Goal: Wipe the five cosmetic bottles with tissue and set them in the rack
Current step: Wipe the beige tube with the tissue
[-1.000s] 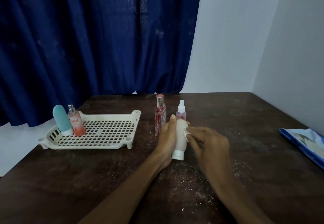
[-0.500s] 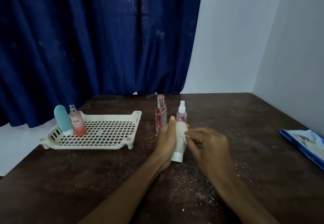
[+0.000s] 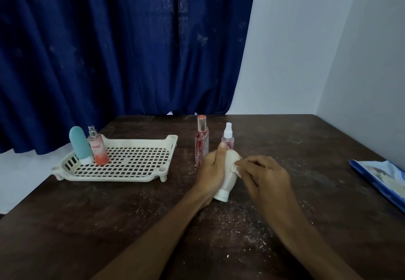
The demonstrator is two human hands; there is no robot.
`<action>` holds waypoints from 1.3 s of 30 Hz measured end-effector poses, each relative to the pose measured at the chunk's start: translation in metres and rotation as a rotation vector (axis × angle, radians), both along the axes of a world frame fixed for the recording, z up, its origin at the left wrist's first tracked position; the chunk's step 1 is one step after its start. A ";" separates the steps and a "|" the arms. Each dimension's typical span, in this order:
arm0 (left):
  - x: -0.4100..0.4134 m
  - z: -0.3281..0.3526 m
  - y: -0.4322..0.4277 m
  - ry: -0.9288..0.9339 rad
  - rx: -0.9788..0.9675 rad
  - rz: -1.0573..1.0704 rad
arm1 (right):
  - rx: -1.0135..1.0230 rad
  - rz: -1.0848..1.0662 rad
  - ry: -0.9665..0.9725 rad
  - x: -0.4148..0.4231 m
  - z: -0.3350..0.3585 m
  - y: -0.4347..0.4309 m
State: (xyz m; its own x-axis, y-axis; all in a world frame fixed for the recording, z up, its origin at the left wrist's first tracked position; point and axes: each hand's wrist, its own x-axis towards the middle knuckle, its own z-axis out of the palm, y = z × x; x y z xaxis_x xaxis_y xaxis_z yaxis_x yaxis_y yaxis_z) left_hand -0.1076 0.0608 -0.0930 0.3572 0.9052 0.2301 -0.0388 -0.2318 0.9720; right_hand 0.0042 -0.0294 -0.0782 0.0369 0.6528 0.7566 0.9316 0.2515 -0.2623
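Wiping step: my left hand curls round the white bottle, tilted cap-toward-me so I can steady it, while my right hand pinches the tissue against its side. Teal bottle and orange spray bottle already stand in the rack; red bottle and pink spray bottle wait on the worktop.

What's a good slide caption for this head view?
Left hand holds a white bottle while the right hand wipes it with tissue.

Lighting: dim, bluish, diffuse.
Shadows: faint, soft.
Edges: the wall corner is slanted by wide-angle distortion.
Sharpness: slightly soft.
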 end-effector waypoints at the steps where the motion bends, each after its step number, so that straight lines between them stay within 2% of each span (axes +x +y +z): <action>1: 0.001 -0.001 0.000 0.011 0.005 -0.003 | 0.001 -0.011 0.004 0.000 0.003 0.002; 5: 0.000 -0.002 0.001 0.004 0.021 -0.001 | -0.043 -0.013 0.112 -0.005 0.006 0.018; 7: -0.001 -0.003 0.002 -0.021 0.032 0.007 | -0.020 -0.033 0.048 -0.006 0.002 0.024; 9: -0.002 -0.004 0.003 -0.046 0.026 0.012 | -0.090 -0.020 0.012 -0.010 0.004 0.019; 12: -0.004 -0.002 0.004 -0.091 -0.030 -0.005 | -0.018 0.043 -0.147 -0.013 -0.006 0.005; 14: -0.002 0.002 0.001 -0.128 -0.086 -0.034 | 0.002 0.083 -0.088 -0.010 -0.011 -0.002; 17: 0.001 0.007 -0.001 -0.312 -0.312 -0.140 | 0.003 0.134 0.048 -0.007 -0.012 -0.007; 19: 0.000 0.012 0.001 -0.535 -0.538 -0.221 | -0.015 0.152 0.068 -0.012 -0.009 -0.011; 21: -0.002 0.017 0.001 -0.628 -0.644 -0.256 | -0.002 0.168 0.059 -0.017 -0.009 -0.013; 26: -0.004 0.020 -0.003 -0.592 -0.682 -0.292 | 0.077 0.096 0.113 -0.022 -0.003 -0.004; 32: -0.005 0.017 0.001 -0.548 -0.645 -0.144 | 0.065 0.033 0.150 -0.017 0.022 0.023; 36: -0.006 0.017 0.003 -0.492 -0.583 -0.117 | 0.045 0.049 0.159 -0.021 0.012 0.013; 39: -0.004 0.019 -0.001 -0.489 -0.542 -0.172 | 0.017 0.098 0.184 -0.020 -0.004 -0.008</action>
State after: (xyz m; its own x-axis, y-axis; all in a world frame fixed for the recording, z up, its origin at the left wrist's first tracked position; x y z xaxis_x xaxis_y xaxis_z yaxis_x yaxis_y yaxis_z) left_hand -0.1114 0.0597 -0.0740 0.4751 0.8776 -0.0634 -0.4877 0.3226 0.8112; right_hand -0.0154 -0.0378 -0.0820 0.1124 0.6472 0.7540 0.8393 0.3443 -0.4207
